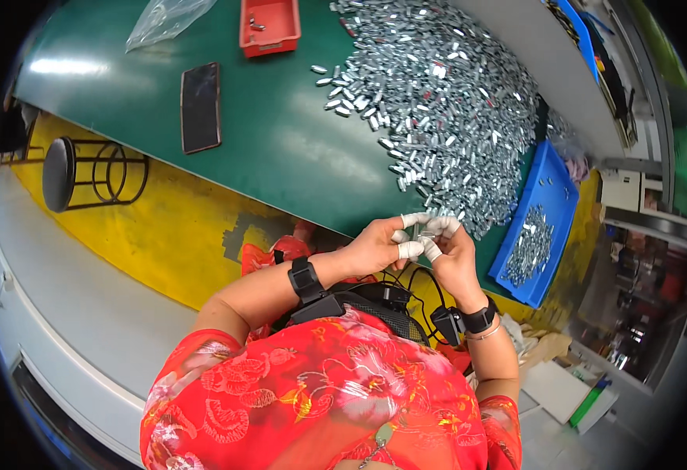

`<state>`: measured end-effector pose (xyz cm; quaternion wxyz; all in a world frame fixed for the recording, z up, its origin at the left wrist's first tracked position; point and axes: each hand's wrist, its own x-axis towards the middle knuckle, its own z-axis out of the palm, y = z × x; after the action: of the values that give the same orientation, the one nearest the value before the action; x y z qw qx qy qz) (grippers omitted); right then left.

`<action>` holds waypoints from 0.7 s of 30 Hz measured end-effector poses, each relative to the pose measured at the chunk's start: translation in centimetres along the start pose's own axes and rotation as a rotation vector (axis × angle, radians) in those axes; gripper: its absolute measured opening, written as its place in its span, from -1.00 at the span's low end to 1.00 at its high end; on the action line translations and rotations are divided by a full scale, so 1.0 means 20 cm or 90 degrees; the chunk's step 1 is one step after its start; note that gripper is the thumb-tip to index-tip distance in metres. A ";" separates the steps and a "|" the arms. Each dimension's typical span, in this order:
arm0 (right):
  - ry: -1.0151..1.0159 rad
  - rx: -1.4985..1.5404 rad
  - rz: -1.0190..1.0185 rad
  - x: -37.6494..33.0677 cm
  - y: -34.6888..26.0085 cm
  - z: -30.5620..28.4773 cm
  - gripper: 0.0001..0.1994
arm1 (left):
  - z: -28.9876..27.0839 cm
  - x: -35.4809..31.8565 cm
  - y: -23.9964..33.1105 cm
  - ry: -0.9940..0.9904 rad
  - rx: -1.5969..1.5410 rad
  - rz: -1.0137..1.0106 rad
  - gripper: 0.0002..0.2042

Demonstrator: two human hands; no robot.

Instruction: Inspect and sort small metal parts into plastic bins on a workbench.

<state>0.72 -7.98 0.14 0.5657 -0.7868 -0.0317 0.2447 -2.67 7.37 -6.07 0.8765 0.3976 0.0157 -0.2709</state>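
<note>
At the table's near edge my left hand [376,247] and my right hand [454,258] meet, with white coverings on the thumb and finger tips. Both are closed in a pinch on a small, shiny silvery metal piece [418,233], mostly hidden by the fingertips. Just beyond them spreads a big heap of small shiny metal parts [453,102], with a few red bits among them. Its nearest parts lie close to my right fingertips.
A blue tray [508,286] with similar parts stands right of the heap. On the green table [280,164] are a dark phone [201,108], a red bin [271,47] with a few pieces, and a clear plastic bag [163,22]. A round stool [59,174] stands at left.
</note>
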 end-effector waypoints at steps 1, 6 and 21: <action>-0.007 0.002 -0.007 0.01 0.01 0.02 -0.91 | -0.02 -0.01 -0.01 0.001 -0.016 0.021 -0.49; -0.052 -0.067 0.065 0.05 -0.04 0.08 -0.90 | -0.08 -0.08 -0.03 0.032 -0.016 0.051 -0.50; -0.075 -0.140 0.163 -0.13 0.22 -0.10 -0.65 | 0.06 -0.02 -0.24 0.000 0.046 0.003 -0.50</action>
<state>-1.74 -12.21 -2.41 0.4372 -0.8260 0.0091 0.3557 -5.55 4.20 -8.42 0.8623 0.4288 0.0049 -0.2694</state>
